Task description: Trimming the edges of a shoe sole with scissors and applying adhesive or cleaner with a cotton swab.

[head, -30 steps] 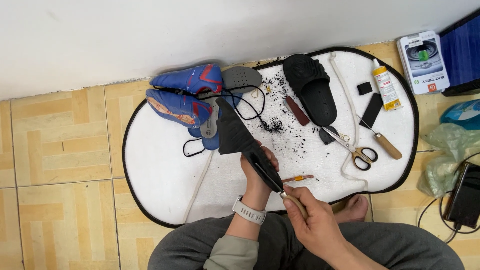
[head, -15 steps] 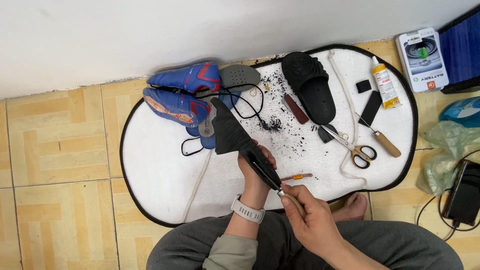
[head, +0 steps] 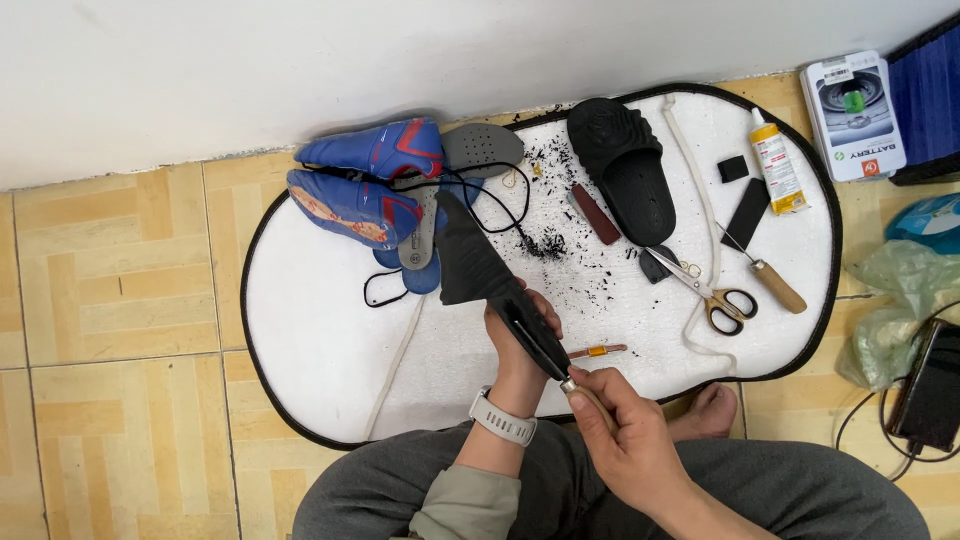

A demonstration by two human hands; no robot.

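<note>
Person seen from above, left hand (head: 520,345) with a white-strapped watch (head: 503,417) on the wrist, grey-green sleeve (head: 465,505) pushed up the forearm, right hand (head: 628,440) bare — no sleeve showing, dark grey trousers (head: 810,485), one bare foot (head: 712,410).

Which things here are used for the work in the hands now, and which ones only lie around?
In use:
- left hand
- black sole piece, held by it
- right hand
- thin tool, tip at the piece's end

Lying about:
- blue shoes
- black slipper
- scissors
- glue tube
- awl
- white mat
</note>
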